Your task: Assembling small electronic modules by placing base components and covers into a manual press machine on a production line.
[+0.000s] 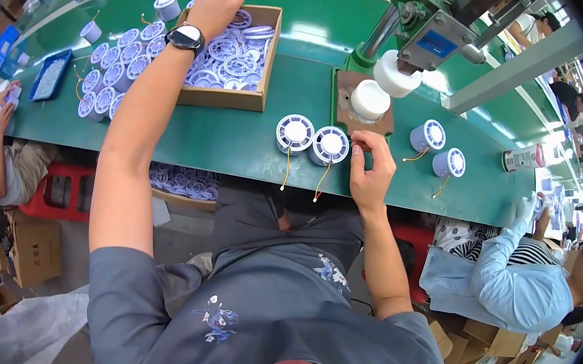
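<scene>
My left hand [214, 9] reaches far forward into a brown cardboard box [233, 96] of flat white grille discs [230, 58]; its fingers curl down among the discs, and whether it grips one is hidden. A black watch is on that wrist. My right hand [368, 168] rests on the green bench by the front edge, fingertips touching the right one of two round white fan units [330, 145] with thin yellow wires. The other unit [294, 134] sits just left of it.
Several white fan units [119, 73] cluster left of the box. A press [433, 32] with a white round head stands over a brown fixture [362, 107] holding a white cap. Two more units [438, 148] lie to the right. Seated people work at both sides.
</scene>
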A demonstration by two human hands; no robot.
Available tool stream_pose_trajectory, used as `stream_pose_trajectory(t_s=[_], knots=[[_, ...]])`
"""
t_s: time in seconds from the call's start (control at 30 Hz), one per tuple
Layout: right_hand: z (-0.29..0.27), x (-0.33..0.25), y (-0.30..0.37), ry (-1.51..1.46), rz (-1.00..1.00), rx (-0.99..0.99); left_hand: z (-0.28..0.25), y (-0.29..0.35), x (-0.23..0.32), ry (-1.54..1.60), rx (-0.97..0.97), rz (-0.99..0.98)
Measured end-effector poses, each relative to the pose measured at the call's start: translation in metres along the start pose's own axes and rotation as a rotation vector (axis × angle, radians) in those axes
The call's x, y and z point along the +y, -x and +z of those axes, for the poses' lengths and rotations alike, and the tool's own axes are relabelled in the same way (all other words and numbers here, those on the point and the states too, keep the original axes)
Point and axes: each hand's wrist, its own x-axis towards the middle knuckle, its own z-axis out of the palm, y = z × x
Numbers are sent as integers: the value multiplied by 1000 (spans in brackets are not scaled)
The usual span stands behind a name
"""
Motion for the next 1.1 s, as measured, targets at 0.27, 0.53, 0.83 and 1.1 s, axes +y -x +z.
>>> stream_pose_trajectory(t_s=[0.27, 0.53, 0.83, 1.1], knots=[[3, 5, -10, -26, 38, -9, -33, 16, -16, 370, 128, -43], [1, 0, -9, -37, 17, 42, -127, 78, 71, 859, -25, -477], [-1, -22, -19, -48, -111, 68, -119, 146, 151, 1284, -30, -731], [-10, -13, -3, 34, -90, 48, -113, 175, 153, 749, -61, -58]])
